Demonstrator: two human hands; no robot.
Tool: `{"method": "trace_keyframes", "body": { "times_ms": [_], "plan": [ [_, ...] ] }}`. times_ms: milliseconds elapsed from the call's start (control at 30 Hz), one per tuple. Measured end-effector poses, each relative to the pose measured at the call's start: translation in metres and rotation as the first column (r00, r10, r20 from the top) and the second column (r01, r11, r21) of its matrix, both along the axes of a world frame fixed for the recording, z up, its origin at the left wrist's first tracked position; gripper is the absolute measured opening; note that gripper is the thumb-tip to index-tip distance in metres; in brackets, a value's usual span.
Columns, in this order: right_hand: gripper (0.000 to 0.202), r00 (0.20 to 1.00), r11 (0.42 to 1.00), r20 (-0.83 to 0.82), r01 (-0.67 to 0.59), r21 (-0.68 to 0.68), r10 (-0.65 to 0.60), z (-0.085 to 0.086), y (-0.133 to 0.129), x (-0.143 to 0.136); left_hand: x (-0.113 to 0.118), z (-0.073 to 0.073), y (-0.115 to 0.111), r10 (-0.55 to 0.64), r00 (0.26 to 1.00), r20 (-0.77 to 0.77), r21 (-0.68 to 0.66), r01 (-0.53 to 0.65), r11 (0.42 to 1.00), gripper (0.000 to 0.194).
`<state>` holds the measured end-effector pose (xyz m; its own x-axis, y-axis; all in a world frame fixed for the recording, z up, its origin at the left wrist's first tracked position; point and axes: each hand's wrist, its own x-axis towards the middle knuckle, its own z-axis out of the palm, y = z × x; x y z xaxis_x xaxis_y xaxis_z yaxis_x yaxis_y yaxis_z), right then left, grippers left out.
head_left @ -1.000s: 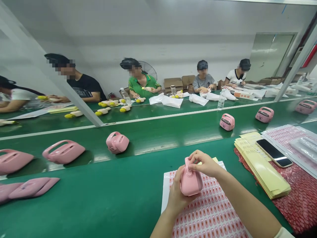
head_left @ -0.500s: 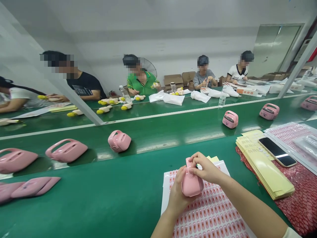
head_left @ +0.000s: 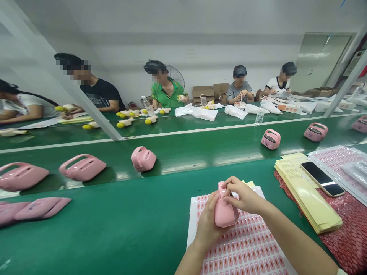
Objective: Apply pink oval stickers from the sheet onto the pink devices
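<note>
A pink plastic case with a carry handle (head_left: 224, 215) is held up above a white sheet of oval pink stickers (head_left: 241, 250). My left hand (head_left: 207, 223) is wrapped around its left side, with the thumb up along the case near the handle. At the base of the handle, my right hand (head_left: 241, 194) is closed, its thumb and forefinger pressing against the end of the case. Whether a small piece lies beneath those fingertips is hidden. Yellow paper (head_left: 249, 184) peeks out behind the right hand.
More pink cases (head_left: 83, 168) stand on the green belt (head_left: 186, 151) ahead. Pink parts (head_left: 40, 208) lie at left. A yellow sheet stack (head_left: 309, 198), phone (head_left: 322, 178) and red bubble wrap (head_left: 349, 225) sit at right. Several co-workers (head_left: 169, 93) work across the belt.
The whole view has shifted slightly, so most things appear a little farther right. Both hands keep their hold on the pink case, with the right fingertips still at the handle's base.
</note>
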<state>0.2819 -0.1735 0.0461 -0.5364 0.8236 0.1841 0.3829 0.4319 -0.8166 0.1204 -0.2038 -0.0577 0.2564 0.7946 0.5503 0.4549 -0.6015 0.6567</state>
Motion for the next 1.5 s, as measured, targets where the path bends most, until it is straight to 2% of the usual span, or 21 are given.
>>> {"method": "trace_keyframes", "body": {
  "times_ms": [167, 333, 433, 567, 633, 700, 767, 867, 1000, 1067, 1167, 1267, 1333, 1433, 1500],
  "plan": [
    [0.015, 0.990, 0.992, 0.125, -0.070, 0.100, 0.057, 0.003, -0.003, 0.005, 0.000, 0.001, 0.000, 0.013, 1.000, 0.002, 0.001, -0.013, 1.000, 0.088],
    [0.025, 0.978, 0.977, 0.206, -0.083, 0.199, 0.041, 0.002, -0.005, 0.005, -0.001, 0.002, -0.001, 0.025, 1.000, -0.002, -0.012, -0.025, 1.000, 0.088],
    [0.027, 0.973, 0.972, 0.230, -0.083, 0.220, 0.031, 0.002, -0.007, 0.005, -0.001, -0.002, 0.000, 0.036, 0.999, 0.010, -0.035, -0.036, 0.999, 0.090],
    [0.032, 0.980, 0.986, 0.200, -0.057, 0.158, 0.025, 0.000, -0.008, 0.003, 0.000, -0.010, 0.003, 0.072, 0.997, 0.011, -0.046, -0.071, 0.996, 0.092],
    [0.049, 0.990, 0.994, 0.139, -0.039, 0.102, 0.025, -0.005, -0.004, 0.003, 0.000, -0.012, 0.003, 0.054, 0.998, 0.009, -0.004, -0.054, 0.999, 0.092],
    [0.066, 0.993, 0.998, 0.095, -0.065, 0.000, 0.065, -0.013, 0.003, 0.004, 0.000, -0.012, 0.004, 0.020, 1.000, 0.013, 0.060, -0.021, 0.998, 0.092],
    [0.069, 0.992, 0.984, 0.036, -0.119, -0.129, 0.125, -0.022, 0.010, 0.004, -0.001, -0.009, 0.004, -0.020, 1.000, 0.016, 0.101, 0.019, 0.995, 0.092],
    [0.065, 0.990, 0.966, -0.084, -0.132, -0.222, 0.116, -0.033, 0.017, 0.001, -0.002, -0.003, 0.003, -0.064, 0.998, 0.008, 0.113, 0.062, 0.992, 0.091],
    [0.043, 0.983, 0.975, -0.179, -0.069, -0.212, 0.030, -0.038, 0.015, -0.007, -0.001, 0.004, 0.001, -0.057, 0.998, -0.030, 0.081, 0.059, 0.995, 0.092],
    [0.032, 0.980, 0.978, -0.197, -0.042, -0.206, 0.001, -0.038, 0.015, -0.009, 0.001, 0.004, 0.001, -0.048, 0.998, -0.052, 0.078, 0.052, 0.996, 0.094],
    [0.030, 0.975, 0.979, -0.219, 0.001, -0.203, -0.047, -0.039, 0.019, -0.009, 0.003, -0.003, 0.002, -0.046, 0.998, -0.044, 0.083, 0.050, 0.995, 0.093],
    [0.036, 0.966, 0.962, -0.234, 0.040, -0.272, -0.107, -0.043, 0.027, -0.004, 0.005, -0.010, 0.001, -0.041, 0.995, 0.090, 0.025, 0.039, 0.999, 0.094],
    [0.035, 0.977, 0.935, -0.194, 0.017, -0.354, -0.091, -0.048, 0.032, 0.002, 0.005, -0.008, -0.002, -0.022, 0.966, 0.256, -0.085, 0.045, 0.995, 0.098],
    [0.025, 0.992, 0.869, -0.123, -0.062, -0.491, 0.001, -0.051, 0.036, 0.014, 0.008, 0.004, -0.007, 0.017, 0.850, 0.526, -0.282, 0.156, 0.947, 0.112],
    [0.022, 0.993, 0.856, -0.093, 0.011, -0.518, -0.069, -0.047, 0.040, 0.020, 0.011, 0.010, -0.007, 0.042, 0.765, 0.643, -0.348, 0.242, 0.906, 0.119]
  ]
}}
